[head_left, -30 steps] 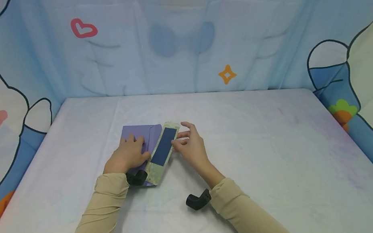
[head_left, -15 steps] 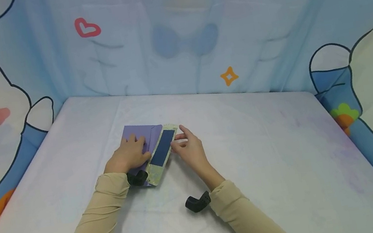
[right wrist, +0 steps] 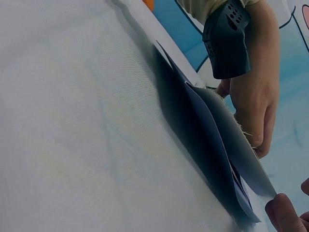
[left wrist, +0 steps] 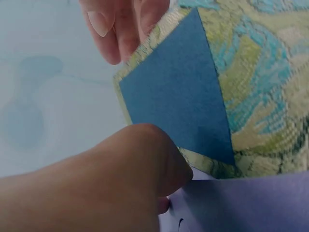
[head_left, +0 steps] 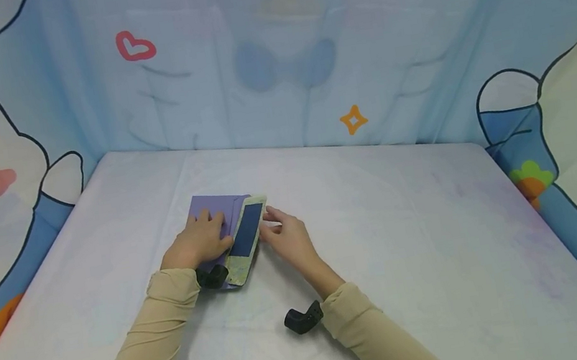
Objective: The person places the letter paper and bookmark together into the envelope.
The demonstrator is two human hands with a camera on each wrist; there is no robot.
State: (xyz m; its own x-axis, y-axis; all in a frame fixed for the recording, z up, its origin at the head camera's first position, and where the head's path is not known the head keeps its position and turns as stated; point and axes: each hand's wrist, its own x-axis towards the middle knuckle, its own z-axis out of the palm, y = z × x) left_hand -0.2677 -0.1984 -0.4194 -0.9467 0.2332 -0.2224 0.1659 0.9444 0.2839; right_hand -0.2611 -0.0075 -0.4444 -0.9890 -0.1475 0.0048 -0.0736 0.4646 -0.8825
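Note:
A purple folder-like paper piece (head_left: 230, 202) lies on the table under my left hand (head_left: 196, 242). Its fingers are spread flat on the purple face, the thumb beside a patterned card panel (head_left: 240, 269). The panel has green, yellow and turquoise swirls and a dark blue rectangle (left wrist: 178, 92). It stands tilted up along the purple piece's right side; whether the two are joined I cannot tell. My right hand (head_left: 293, 242) touches the panel's right edge with its fingertips. In the left wrist view, right-hand fingers (left wrist: 128, 29) show beyond the panel's edge.
A white cloth covers the table (head_left: 420, 260). Behind it hangs a light blue curtain (head_left: 290, 47) printed with cartoon figures. Black wrist cameras sit at both cuffs, the right one (head_left: 303, 318) close above the cloth.
My right hand has moved left and slightly down. The patterned panel's upper right edge has swung left, toward the purple piece. My left hand has stayed in place.

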